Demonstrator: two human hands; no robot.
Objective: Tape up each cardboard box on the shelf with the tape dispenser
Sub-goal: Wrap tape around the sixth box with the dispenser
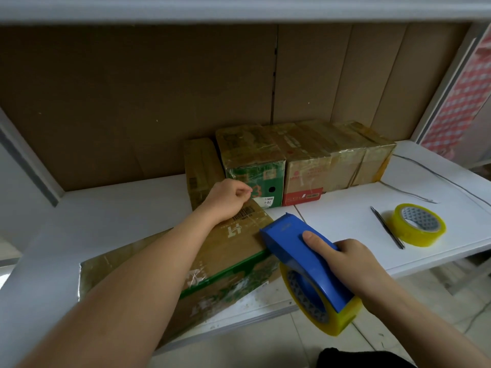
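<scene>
A white shelf (119, 208) is seen, backed with brown cardboard panels. A large flat cardboard box (233, 251) lies at its front edge, its top glossy with tape and its near side printed green; its lower left corner is hidden by the left forearm. At the back, a row of taped boxes (305, 158) stands close together, their print too blurred to read. The left hand (228, 200) is extended over the far end of the flat box, fingers curled with thumb and forefinger pinched; what is pinched cannot be made out. The right hand (350, 264) is closed round the blue tape dispenser (305, 258), whose toothed tip is set against the flat box. A spare tape roll (418, 224) and a pen (388, 227) lie to the right.
</scene>
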